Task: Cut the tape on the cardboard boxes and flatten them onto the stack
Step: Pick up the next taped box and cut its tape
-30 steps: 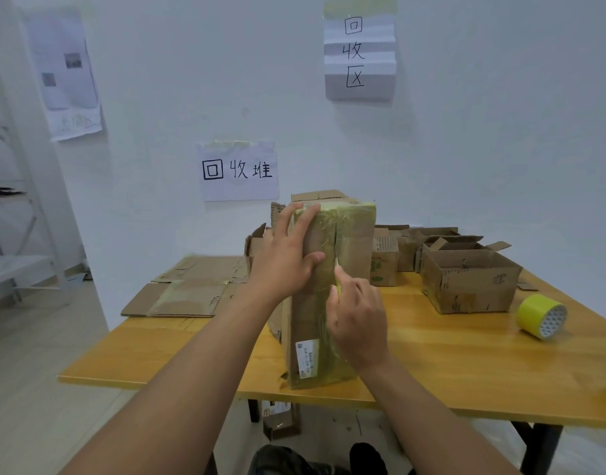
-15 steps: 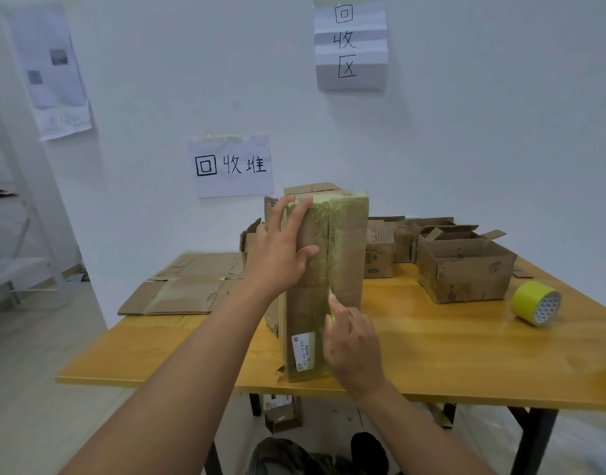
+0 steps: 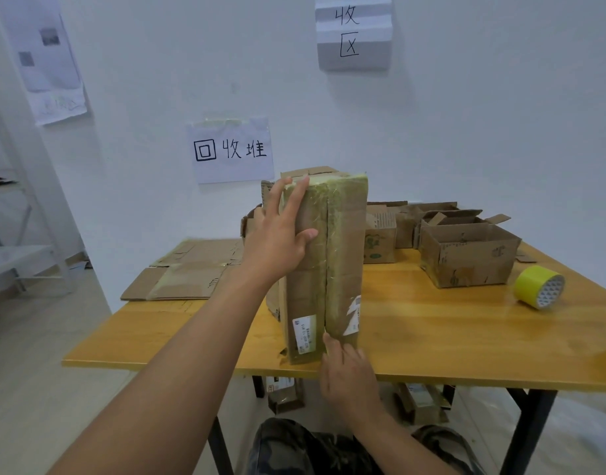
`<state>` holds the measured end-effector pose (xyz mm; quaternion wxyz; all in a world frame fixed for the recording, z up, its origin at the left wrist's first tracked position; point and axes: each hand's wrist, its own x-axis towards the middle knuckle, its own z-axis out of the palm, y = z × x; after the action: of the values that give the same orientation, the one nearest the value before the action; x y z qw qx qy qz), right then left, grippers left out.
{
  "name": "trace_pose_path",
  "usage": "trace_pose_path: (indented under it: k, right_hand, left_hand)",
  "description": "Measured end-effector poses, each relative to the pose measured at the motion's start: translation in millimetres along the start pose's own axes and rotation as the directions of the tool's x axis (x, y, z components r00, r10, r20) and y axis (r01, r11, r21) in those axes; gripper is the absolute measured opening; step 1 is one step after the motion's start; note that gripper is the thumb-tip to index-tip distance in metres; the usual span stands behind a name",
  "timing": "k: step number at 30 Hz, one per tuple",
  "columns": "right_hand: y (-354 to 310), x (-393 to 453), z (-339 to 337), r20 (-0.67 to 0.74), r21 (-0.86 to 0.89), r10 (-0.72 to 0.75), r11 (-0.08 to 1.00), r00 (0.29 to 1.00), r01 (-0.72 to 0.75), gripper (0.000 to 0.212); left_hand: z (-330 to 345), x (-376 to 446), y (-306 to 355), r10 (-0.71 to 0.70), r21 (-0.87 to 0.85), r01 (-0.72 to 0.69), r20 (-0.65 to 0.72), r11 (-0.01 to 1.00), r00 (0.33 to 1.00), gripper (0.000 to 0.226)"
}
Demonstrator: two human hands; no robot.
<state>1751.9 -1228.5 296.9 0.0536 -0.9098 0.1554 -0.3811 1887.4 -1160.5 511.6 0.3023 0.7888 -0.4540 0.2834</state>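
Observation:
A tall cardboard box (image 3: 346,255) stands upright near the front edge of the wooden table (image 3: 432,334). Yellow-green tape (image 3: 334,217) runs down its front seam, which shows a dark slit. My left hand (image 3: 277,241) rests on the box's upper left corner, fingers straight up to the top edge and thumb on the front face. My right hand (image 3: 346,375) is at the bottom end of the seam, fingers curled as if pinching a small cutter that is hidden here. Flattened cardboard (image 3: 188,269) lies stacked at the table's far left.
Open cardboard boxes (image 3: 466,258) and a smaller box (image 3: 380,241) stand at the back right. A yellow tape roll (image 3: 538,286) lies on its side at the right. More boxes (image 3: 284,395) sit under the table. A white shelf (image 3: 17,258) stands at the left.
My right hand has slid down the taped seam from about mid-height to the bottom of the box. My left hand has stayed on the upper left corner.

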Motion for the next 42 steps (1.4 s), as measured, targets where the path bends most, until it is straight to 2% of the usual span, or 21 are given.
trace_pose_path:
  k: [4, 6, 8, 10, 15, 19, 25, 28, 37, 42]
  right_hand:
    - [2, 0, -1, -0.008, -0.008, -0.01, 1.0, 1.0, 0.01, 0.04]
    - [4, 0, 0, -0.008, -0.007, -0.006, 1.0, 1.0, 0.006, 0.041]
    - [6, 0, 2, -0.019, -0.004, -0.014, 1.0, 1.0, 0.014, 0.043]
    - [6, -1, 3, -0.036, -0.003, -0.019, 1.0, 0.999, 0.019, 0.044]
    - [7, -4, 2, -0.047, 0.001, -0.006, 1.0, 0.999, 0.006, 0.04]
    - [4, -11, 4, -0.018, -0.007, 0.017, 1.0, 1.0, -0.017, 0.038]
    - [1, -17, 3, -0.005, -0.062, 0.026, 0.998, 1.0, -0.027, 0.042]
    - [-1, -26, 1, 0.019, -0.085, 0.023, 0.996, 1.0, -0.021, 0.043]
    - [-5, -34, -14, 0.126, 0.108, 0.053, 0.992, 0.991, -0.067, 0.037]
    - [-3, -33, -20, 0.193, 0.151, 0.046, 0.986, 0.98, -0.076, 0.035]
  left_hand:
    - [14, -21, -1, 0.016, -0.148, -0.024, -0.053, 0.989, 0.998, 0.101]
    - [33, -45, -4, -0.094, -0.233, 0.095, 0.013, 0.968, 0.995, 0.116]
    - [53, -70, -7, -0.258, -0.338, 0.271, 0.083, 0.901, 0.963, 0.122]
    - [69, -86, -10, -0.353, -0.409, 0.373, 0.126, 0.833, 0.927, 0.121]
    - [88, -114, -15, -0.351, -0.473, 0.428, 0.245, 0.77, 0.904, 0.108]
    - [97, -132, -23, -0.342, -0.452, 0.448, 0.3, 0.771, 0.891, 0.096]
    - [107, -142, -17, -0.436, -0.326, 0.493, 0.234, 0.807, 0.869, 0.087]
    - [110, -145, -16, -0.459, -0.332, 0.502, 0.203, 0.799, 0.865, 0.084]
    - [113, -149, -17, -0.468, -0.285, 0.507, 0.197, 0.813, 0.862, 0.084]
    - [112, -149, -16, -0.471, -0.273, 0.51, 0.198, 0.816, 0.859, 0.083]
